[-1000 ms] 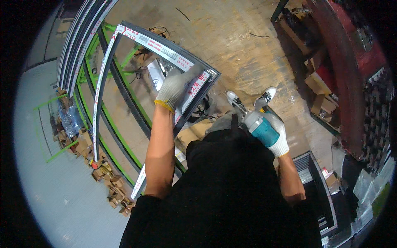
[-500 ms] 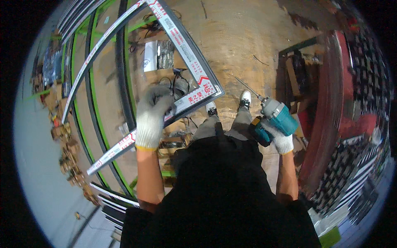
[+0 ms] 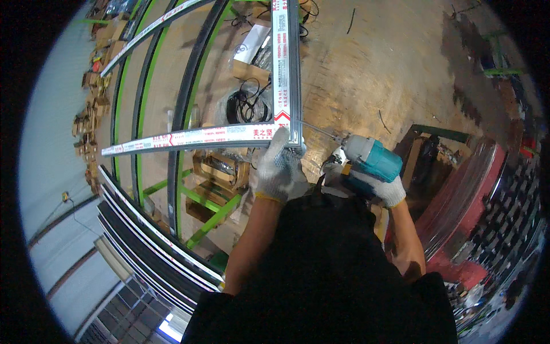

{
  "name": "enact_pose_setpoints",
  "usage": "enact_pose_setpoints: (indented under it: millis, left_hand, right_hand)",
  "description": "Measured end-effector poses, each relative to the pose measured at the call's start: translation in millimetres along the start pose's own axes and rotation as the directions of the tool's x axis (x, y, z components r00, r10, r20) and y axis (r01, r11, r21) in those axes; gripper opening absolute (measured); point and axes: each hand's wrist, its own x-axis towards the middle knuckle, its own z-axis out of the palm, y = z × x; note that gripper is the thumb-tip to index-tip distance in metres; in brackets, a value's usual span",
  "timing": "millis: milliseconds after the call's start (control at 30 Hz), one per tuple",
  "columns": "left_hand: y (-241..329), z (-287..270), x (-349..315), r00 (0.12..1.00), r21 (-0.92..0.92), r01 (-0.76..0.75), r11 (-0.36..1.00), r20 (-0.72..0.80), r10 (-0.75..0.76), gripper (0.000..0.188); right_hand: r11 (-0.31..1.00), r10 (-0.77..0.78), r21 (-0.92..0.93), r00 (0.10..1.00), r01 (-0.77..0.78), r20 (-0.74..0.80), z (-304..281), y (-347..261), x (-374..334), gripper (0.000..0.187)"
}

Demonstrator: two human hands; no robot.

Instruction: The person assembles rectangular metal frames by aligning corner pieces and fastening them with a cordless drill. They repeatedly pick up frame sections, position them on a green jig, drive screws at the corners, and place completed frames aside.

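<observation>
A rectangular window frame [image 3: 212, 136], dark-edged and covered with white film printed in red, lies across the rack with one corner toward me. My left hand [image 3: 279, 172], in a white knitted glove, is closed on the frame just beside that corner, its thumb over the top face. In my right hand [image 3: 385, 190], also gloved, is a teal power drill [image 3: 375, 158] gripped by its handle. The drill's long thin bit points left, its tip at the outer side of the corner; whether it touches cannot be told.
Black padded rails with green edges [image 3: 186, 97] make up the rack under the frame. White-and-black profiles [image 3: 154, 229] are stacked at the lower left. Cardboard boxes [image 3: 220, 172] and coiled black cable [image 3: 246, 106] lie below. Right of me stands a long red wrapped stack [image 3: 458, 195].
My view has turned. My left hand has shifted along the frame to its corner, and the drill's bit has come up to the corner's outer side.
</observation>
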Motion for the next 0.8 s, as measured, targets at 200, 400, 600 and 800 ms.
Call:
enact_pose_setpoints:
  millis: [200,400,600,800]
  left_hand:
    - [3.4,4.9,0.1,0.998,0.018,-0.062,0.998,-0.004,0.062,0.031]
    - [3.4,27.7,-10.2,0.984,0.051,-0.128,0.99,-0.12,0.133,0.024]
    - [8.3,36.3,-17.7,0.987,0.109,-0.136,0.985,-0.075,0.145,0.027]
    - [7.7,13.3,-1.7,0.976,0.169,-0.107,0.98,-0.168,0.136,0.031]
  right_hand:
    - [0.992,0.012,0.129,1.0,-0.011,-0.003,-5.1,2.2,20.7,0.028]
    - [0.967,0.0,0.253,0.998,-0.017,0.064,-13.1,11.4,33.1,0.027]
    - [0.334,0.407,0.591,0.678,-0.734,0.612,-16.3,34.9,46.5,0.039]
    - [0.813,0.086,0.535,0.957,-0.228,0.277,-1.9,84.1,68.9,0.039]
